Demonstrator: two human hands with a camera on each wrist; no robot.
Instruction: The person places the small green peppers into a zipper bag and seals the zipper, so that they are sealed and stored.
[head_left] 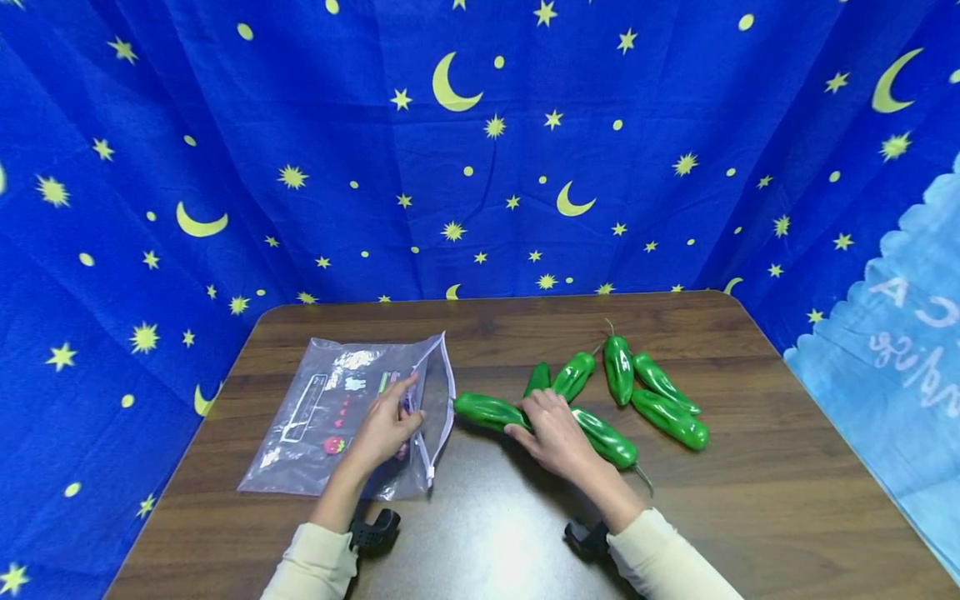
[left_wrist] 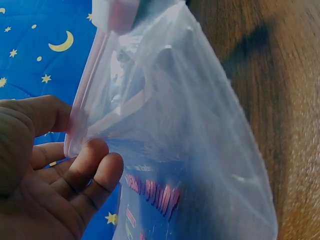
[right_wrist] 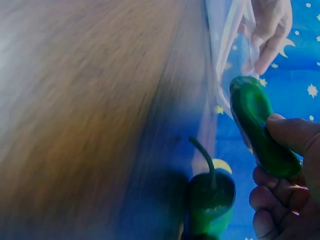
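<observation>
My left hand [head_left: 386, 429] pinches the upper edge of a clear zip bag [head_left: 300, 417] between thumb and fingers. The bag lies flat on the table with its mouth gaping to the right; its zipper strip [left_wrist: 85, 100] shows pale pink in the left wrist view. In my right hand [head_left: 555, 433] is a glossy green pepper [head_left: 487, 410], gripped near its right end by thumb and fingers. Its other end points at the bag's mouth, right by the rim. Another green pepper [head_left: 606, 437], with a long stem, lies just right of that hand.
Several more green peppers, including an upright-lying one [head_left: 618, 371] and a slanted one [head_left: 670, 419], are spread over the right half of the wooden table [head_left: 750, 517]. A blue curtain [head_left: 525, 150] with moons and stars hangs behind the table's back edge.
</observation>
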